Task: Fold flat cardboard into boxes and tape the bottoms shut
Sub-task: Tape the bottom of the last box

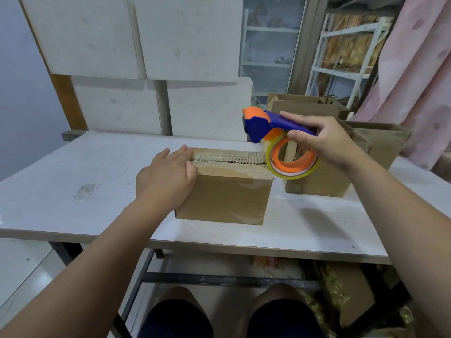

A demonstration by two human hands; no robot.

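The left hand (168,176), fingers straight, hides the brown box's (227,198) left corner; its seam looks frayed. The right hand (324,140) grips the tape dispenser (268,125).

Plain brown cardboard box (223,198) at centre frame, its top flap edges showing a pale corrugated stripe pattern. The tape dispenser (264,124) at centre right is royal blue with bright orange parts, its tape roll (292,162) yellowish-clear around an orange core. The bench (80,176) is whitish-grey with dark scuffs. More brown boxes (380,145) at right, and a pink curtain (419,69) with mauve spots at the far right.
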